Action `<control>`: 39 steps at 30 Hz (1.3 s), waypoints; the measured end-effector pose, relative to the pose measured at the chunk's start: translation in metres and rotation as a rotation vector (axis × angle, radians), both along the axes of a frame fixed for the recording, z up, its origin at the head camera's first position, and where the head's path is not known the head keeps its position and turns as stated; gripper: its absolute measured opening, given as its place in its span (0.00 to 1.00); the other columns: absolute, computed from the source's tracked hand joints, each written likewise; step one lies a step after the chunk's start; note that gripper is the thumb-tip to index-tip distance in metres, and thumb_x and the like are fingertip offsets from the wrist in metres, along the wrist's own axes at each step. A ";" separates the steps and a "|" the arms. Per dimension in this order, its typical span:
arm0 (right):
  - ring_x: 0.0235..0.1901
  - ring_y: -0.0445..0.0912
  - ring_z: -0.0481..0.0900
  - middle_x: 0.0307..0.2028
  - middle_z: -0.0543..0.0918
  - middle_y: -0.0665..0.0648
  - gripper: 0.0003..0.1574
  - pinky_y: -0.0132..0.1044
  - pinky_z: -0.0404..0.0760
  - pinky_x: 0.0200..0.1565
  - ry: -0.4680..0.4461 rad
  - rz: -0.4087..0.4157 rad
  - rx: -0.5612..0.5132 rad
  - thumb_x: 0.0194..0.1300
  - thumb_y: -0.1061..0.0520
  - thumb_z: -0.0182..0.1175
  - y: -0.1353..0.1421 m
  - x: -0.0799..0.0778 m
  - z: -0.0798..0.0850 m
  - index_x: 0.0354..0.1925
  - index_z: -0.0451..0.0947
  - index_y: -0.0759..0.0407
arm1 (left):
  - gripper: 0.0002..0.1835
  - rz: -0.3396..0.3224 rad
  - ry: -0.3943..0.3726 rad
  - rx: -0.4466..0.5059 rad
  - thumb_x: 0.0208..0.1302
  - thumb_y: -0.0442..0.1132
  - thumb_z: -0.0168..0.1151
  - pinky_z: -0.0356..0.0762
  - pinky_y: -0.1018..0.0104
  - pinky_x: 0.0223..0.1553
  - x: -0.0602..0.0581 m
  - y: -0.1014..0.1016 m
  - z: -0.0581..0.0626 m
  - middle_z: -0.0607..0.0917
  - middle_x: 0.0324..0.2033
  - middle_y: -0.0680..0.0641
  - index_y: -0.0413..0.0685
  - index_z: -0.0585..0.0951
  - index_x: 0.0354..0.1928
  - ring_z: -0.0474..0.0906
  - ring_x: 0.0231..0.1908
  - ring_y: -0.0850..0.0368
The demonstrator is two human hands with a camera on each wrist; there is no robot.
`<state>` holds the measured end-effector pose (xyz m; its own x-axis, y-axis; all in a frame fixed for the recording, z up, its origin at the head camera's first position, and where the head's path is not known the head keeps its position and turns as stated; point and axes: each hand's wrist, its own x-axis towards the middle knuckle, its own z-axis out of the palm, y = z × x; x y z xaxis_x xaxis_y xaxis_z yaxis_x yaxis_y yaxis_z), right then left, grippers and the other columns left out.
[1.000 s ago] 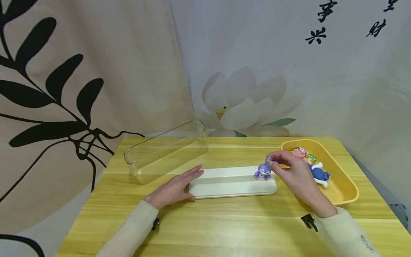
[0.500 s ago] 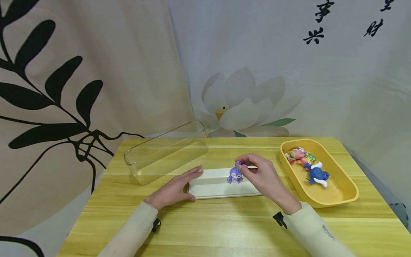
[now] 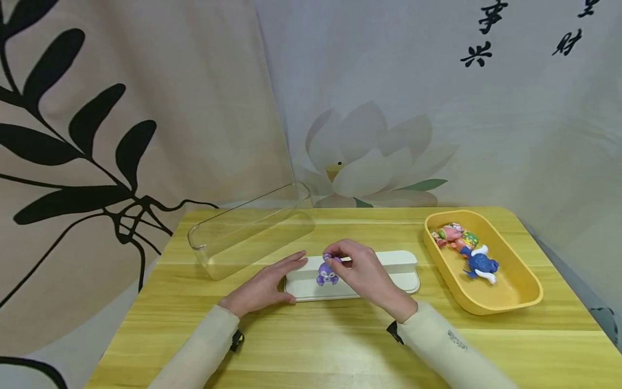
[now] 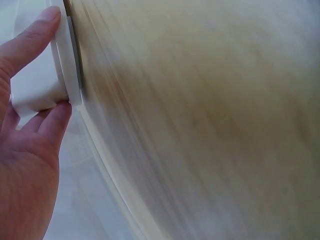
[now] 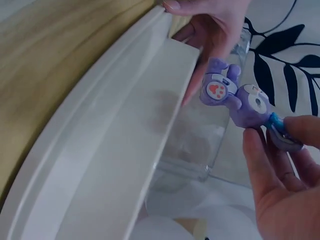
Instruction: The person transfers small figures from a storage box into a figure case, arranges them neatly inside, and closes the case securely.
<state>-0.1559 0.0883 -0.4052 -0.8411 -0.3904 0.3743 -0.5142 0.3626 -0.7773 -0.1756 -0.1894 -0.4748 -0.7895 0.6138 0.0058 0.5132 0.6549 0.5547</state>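
Our small purple plastic animal figurine (image 3: 327, 275) has moved left, above the long white stepped base (image 3: 308, 289); our right hand (image 3: 365, 272) pinches its top, seemingly keeping its feet free, while our left hand (image 3: 261, 286) holds the base's end between thumb and fingers, probably for steadiness

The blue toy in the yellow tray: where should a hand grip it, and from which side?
Probably grip the blue toy by its rounded body, from above and the right: white parts jut out beyond it, other toys lie close on its left, and the yellow tray leaves room on its right.
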 end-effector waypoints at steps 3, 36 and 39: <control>0.42 0.44 0.85 0.42 0.85 0.51 0.06 0.32 0.88 0.46 -0.009 0.024 0.019 0.71 0.64 0.66 -0.008 -0.001 -0.003 0.45 0.84 0.59 | 0.49 0.009 -0.009 -0.002 0.58 0.43 0.80 0.67 0.48 0.73 0.000 0.000 0.000 0.54 0.81 0.58 0.57 0.64 0.80 0.59 0.76 0.49; 0.48 0.46 0.86 0.46 0.85 0.54 0.05 0.33 0.87 0.49 -0.078 0.082 0.085 0.73 0.63 0.63 -0.045 -0.014 -0.033 0.46 0.83 0.60 | 0.53 -0.010 -0.017 0.003 0.58 0.44 0.79 0.63 0.50 0.75 -0.001 -0.001 -0.002 0.52 0.82 0.57 0.58 0.58 0.82 0.56 0.77 0.51; 0.47 0.46 0.86 0.46 0.84 0.54 0.06 0.33 0.87 0.49 -0.090 0.072 0.102 0.73 0.63 0.63 -0.045 -0.014 -0.034 0.48 0.82 0.60 | 0.52 -0.015 -0.010 -0.001 0.59 0.45 0.79 0.63 0.49 0.75 -0.001 -0.001 -0.001 0.52 0.82 0.56 0.57 0.59 0.82 0.56 0.77 0.50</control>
